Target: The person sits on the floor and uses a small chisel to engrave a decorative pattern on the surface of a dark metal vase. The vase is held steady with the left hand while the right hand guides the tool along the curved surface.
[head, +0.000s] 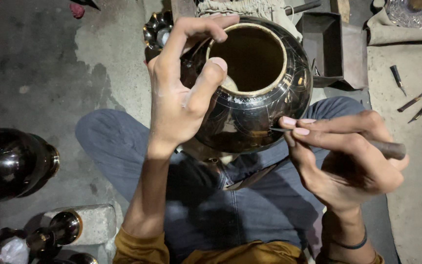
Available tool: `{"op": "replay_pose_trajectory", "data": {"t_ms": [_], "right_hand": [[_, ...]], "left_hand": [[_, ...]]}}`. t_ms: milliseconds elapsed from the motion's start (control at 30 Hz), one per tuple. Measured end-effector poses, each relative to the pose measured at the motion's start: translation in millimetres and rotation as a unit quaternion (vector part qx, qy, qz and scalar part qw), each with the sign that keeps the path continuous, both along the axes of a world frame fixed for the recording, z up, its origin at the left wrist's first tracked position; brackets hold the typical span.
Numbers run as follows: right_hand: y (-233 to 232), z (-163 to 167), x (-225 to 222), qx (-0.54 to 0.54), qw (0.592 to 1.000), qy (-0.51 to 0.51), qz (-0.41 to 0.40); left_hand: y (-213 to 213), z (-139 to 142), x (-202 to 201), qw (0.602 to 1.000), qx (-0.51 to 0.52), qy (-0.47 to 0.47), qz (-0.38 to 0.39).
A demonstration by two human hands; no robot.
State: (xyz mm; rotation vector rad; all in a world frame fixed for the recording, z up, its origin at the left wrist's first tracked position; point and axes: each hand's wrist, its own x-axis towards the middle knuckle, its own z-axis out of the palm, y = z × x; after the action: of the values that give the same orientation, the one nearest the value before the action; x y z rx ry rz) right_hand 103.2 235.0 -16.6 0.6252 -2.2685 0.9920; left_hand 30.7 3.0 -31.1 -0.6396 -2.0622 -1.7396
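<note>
The person's lap in grey trousers [230, 205] lies nearest, knees spread on the concrete floor [50, 63]. On it rests a large dark glossy pot [255, 98] with a brass-rimmed mouth, at centre. The left hand [177, 98] clamps the rim at ten o'clock, thumb inside. The right hand [343, 156], at four o'clock, pinches an engraving tool [387, 149], tip on the pot's shoulder. A slip on that curved, slick surface could gouge a stray line. More dark vessels [10, 161] stand at nine o'clock; spare tools [411, 105] lie on cloth at two o'clock.
</note>
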Motion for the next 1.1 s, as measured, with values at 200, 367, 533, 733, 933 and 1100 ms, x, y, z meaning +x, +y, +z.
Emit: {"op": "replay_pose_trajectory", "data": {"t_ms": [200,367,533,733,933,1100], "right_hand": [[-9.0,-1.9,-1.8,-0.053,0.998,0.003,-0.027],[-4.3,3.0,-2.0,-0.043,0.999,0.009,0.004],[-6.3,5.9,-3.2,-0.070,0.998,0.006,0.003],[-3.0,6.6,-0.6,-0.051,0.999,0.006,-0.003],[-5.3,9.0,-2.8,-0.068,0.998,0.012,0.003],[-6.0,12.8,1.0,-0.046,0.999,0.004,0.004]], "left_hand": [[2.3,4.8,0.6,1.000,0.009,0.001,-0.004],[3.4,5.1,2.1,1.000,0.012,-0.004,0.000],[5.0,7.7,2.0,1.000,0.004,0.001,0.008],[5.6,5.9,2.7,1.000,0.013,-0.010,0.004],[5.9,5.5,2.8,1.000,0.003,0.002,0.010],[4.0,7.0,6.4,1.000,0.007,-0.010,0.010]]}}
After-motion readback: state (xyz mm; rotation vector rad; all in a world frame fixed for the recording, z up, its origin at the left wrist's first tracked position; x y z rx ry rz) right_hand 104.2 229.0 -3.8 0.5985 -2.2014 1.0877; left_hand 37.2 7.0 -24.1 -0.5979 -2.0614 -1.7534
